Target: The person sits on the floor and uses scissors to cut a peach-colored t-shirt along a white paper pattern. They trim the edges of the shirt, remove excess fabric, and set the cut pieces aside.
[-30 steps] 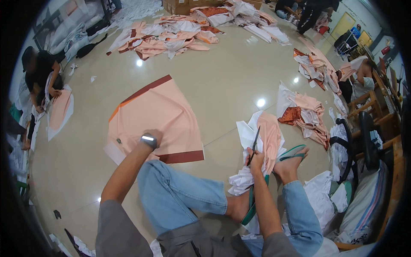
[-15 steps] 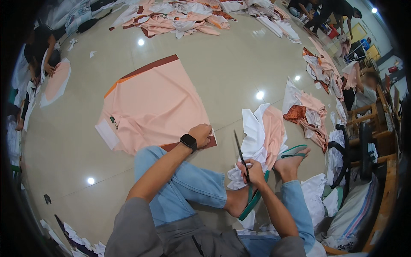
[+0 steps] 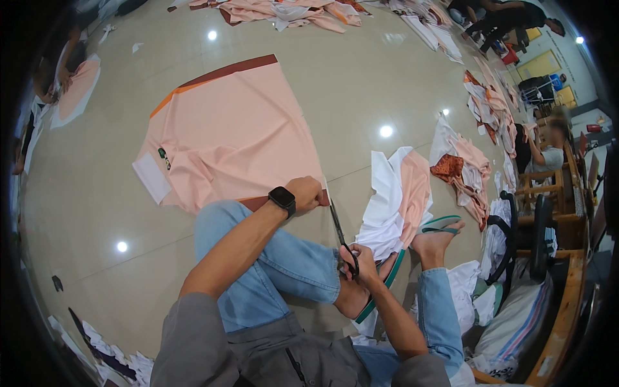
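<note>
A large peach fabric piece lies spread on the floor, with dark red bands along its far and near edges and an orange strip at the far left. My left hand, below a black watch, pinches its near right corner. In my right hand are black-handled scissors, fingers wrapped round the handles. Their blades point away from me, and the tips reach the fabric's edge beside my left fingers. Whether the blades are parted is too small to tell. Right of the scissors lies a white and peach cloth, partly beside my sandalled foot.
A crumpled peach and rust cloth lies farther right. Fabric heaps line the far side. At the left, a person handles a peach piece. A black chair arm and a striped sack stand near right.
My right hand has brought the scissors leftward, from above the white cloth to the peach fabric's near right corner. My left hand keeps its pinch there. The whole view has shifted slightly.
</note>
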A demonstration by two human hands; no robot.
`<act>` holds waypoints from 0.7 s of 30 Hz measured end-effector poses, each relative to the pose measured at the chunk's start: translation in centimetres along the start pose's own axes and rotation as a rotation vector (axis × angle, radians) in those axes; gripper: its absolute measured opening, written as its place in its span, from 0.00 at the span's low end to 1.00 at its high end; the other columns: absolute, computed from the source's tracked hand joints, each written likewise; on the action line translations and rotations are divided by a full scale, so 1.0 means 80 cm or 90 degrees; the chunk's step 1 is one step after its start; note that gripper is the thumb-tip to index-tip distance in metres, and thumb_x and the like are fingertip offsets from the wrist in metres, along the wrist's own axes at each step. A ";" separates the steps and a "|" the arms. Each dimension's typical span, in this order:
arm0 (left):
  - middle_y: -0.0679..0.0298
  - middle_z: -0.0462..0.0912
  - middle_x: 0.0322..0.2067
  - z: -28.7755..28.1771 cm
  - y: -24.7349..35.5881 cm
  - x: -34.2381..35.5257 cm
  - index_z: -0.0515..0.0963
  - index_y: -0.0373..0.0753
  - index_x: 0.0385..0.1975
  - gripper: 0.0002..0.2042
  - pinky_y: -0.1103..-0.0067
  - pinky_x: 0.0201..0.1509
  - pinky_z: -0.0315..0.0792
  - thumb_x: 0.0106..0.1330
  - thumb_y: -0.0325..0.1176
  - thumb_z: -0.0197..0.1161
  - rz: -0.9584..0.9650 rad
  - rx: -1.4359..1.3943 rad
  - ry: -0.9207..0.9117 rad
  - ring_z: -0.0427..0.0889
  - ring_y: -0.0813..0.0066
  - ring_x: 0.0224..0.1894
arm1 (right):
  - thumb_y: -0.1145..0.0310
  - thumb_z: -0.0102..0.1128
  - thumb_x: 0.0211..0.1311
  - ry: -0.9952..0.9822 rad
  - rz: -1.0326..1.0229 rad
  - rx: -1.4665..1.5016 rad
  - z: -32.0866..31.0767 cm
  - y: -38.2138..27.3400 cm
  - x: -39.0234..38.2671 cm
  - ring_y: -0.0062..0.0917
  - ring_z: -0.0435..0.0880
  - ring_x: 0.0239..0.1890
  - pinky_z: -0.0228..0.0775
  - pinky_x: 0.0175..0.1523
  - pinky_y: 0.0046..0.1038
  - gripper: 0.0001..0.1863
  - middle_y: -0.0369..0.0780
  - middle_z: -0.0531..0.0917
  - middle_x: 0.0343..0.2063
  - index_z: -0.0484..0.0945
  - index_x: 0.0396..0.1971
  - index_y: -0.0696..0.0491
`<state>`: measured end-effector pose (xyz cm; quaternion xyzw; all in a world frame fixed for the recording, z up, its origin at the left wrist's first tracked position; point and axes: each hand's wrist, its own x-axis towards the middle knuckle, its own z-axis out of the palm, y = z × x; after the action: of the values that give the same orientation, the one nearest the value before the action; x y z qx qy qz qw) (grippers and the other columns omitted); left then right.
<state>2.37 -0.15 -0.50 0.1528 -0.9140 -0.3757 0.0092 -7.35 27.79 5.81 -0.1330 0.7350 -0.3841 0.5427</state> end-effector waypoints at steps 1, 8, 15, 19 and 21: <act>0.56 0.89 0.30 -0.002 0.005 0.000 0.90 0.42 0.29 0.07 0.64 0.41 0.81 0.54 0.30 0.65 0.004 -0.028 0.000 0.88 0.56 0.36 | 0.43 0.72 0.63 0.003 -0.016 0.005 0.001 0.002 0.003 0.19 0.73 0.09 0.61 0.14 0.22 0.31 0.36 0.77 0.13 0.77 0.34 0.61; 0.54 0.90 0.33 -0.010 0.013 0.001 0.91 0.45 0.35 0.13 0.64 0.43 0.81 0.53 0.29 0.63 -0.006 -0.041 -0.033 0.88 0.54 0.37 | 0.48 0.76 0.61 0.022 -0.018 0.010 0.011 0.008 0.016 0.17 0.72 0.10 0.59 0.14 0.21 0.29 0.35 0.76 0.14 0.78 0.35 0.62; 0.57 0.91 0.34 -0.008 0.011 0.003 0.91 0.46 0.37 0.12 0.65 0.45 0.81 0.56 0.29 0.64 -0.008 -0.084 -0.039 0.89 0.57 0.39 | 0.42 0.72 0.63 0.004 -0.016 0.021 -0.003 0.011 0.018 0.18 0.72 0.09 0.61 0.13 0.21 0.31 0.35 0.76 0.13 0.77 0.33 0.60; 0.58 0.91 0.35 -0.011 0.010 -0.001 0.91 0.46 0.37 0.11 0.66 0.45 0.81 0.57 0.29 0.65 -0.011 -0.097 -0.038 0.89 0.57 0.39 | 0.40 0.73 0.61 -0.001 -0.011 0.001 0.003 -0.002 0.023 0.17 0.73 0.10 0.60 0.14 0.21 0.32 0.34 0.76 0.13 0.77 0.33 0.60; 0.58 0.91 0.35 -0.015 0.015 -0.001 0.91 0.46 0.37 0.11 0.66 0.45 0.81 0.57 0.28 0.65 -0.005 -0.079 -0.038 0.89 0.57 0.39 | 0.38 0.73 0.59 0.003 -0.017 -0.031 0.004 -0.003 0.025 0.17 0.73 0.10 0.60 0.15 0.20 0.33 0.33 0.76 0.13 0.77 0.33 0.59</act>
<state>2.28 -0.15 1.20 0.1442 -0.8882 -0.4361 -0.0104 -7.90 26.25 4.56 -0.1549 0.7436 -0.3736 0.5325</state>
